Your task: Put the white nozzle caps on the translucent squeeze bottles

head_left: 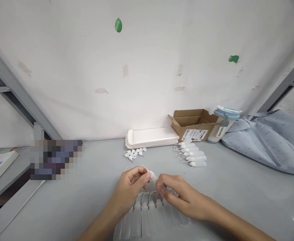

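Between the fingertips of my left hand is a small white nozzle cap, its thin tip pointing up and left. My right hand is close against the cap's lower right end with curled fingers; what they pinch is hidden. Beneath both hands lies a row of translucent plastic squeeze bottles with thin looped cap straps at their necks. Several loose white caps, some with dark needle-like tips, sit in a small pile beyond my left hand. Farther right lie several white-capped bottles in a group.
A stack of white trays rests against the wall, with an open cardboard box beside it. Right of the box are a blue-lidded tumbler and a light blue cloth bag. A white cable crosses the grey table at left.
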Available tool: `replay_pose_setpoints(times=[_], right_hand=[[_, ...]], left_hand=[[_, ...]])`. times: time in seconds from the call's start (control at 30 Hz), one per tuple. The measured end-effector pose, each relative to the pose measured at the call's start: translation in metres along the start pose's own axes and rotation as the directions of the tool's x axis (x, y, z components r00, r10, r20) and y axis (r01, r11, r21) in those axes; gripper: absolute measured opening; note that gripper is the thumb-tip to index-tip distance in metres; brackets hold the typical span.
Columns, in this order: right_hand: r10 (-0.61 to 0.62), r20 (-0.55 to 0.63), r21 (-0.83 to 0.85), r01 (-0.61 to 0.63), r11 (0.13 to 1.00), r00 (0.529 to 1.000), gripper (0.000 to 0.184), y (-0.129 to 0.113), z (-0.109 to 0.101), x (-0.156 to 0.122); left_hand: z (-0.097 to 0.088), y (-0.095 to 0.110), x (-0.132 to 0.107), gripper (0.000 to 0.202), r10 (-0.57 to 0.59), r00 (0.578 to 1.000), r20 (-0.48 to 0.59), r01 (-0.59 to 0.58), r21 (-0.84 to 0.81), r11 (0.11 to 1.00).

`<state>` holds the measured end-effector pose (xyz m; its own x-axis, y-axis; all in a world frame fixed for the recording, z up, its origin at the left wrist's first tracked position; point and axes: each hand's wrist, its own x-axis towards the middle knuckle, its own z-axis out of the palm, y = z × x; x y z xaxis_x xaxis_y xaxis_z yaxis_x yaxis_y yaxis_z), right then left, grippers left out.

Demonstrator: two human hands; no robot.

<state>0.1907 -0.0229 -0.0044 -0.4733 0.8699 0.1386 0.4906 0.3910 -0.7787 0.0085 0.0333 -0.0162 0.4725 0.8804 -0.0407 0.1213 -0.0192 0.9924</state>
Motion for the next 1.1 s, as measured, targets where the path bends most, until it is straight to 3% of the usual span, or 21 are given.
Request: replay_pose_setpoints(times=[0.27,0.5,0.67,1.1], right_hand=[[0.120,-0.077,0.330,-0.088,0.940,0.990,0.017,0.006,-0.004,0.000],[0.201,0.015,0.670,-0.160,0.725,0.979,0.014,0.011,-0.005,0.004],[0.242,0.075,0.782,-0.208,0.588,0.967,0.012,0.013,-0.004,0.005],[0.253,0.087,0.679,-0.243,0.693,0.964,0.015,0.010,-0.006,0.003]], left_hand=[[-0.003,0.004,-0.006,0.019,-0.010,0.996,0.088,0.010,0.005,1.000],[0.001,0.003,-0.012,0.014,0.040,0.996,0.081,-0.045,0.062,0.997],[0.001,0.004,-0.013,0.015,0.015,0.993,0.119,-0.013,-0.015,1.000],[0.003,0.005,-0.012,0.027,-0.158,0.950,0.270,0.208,-0.167,0.964]])
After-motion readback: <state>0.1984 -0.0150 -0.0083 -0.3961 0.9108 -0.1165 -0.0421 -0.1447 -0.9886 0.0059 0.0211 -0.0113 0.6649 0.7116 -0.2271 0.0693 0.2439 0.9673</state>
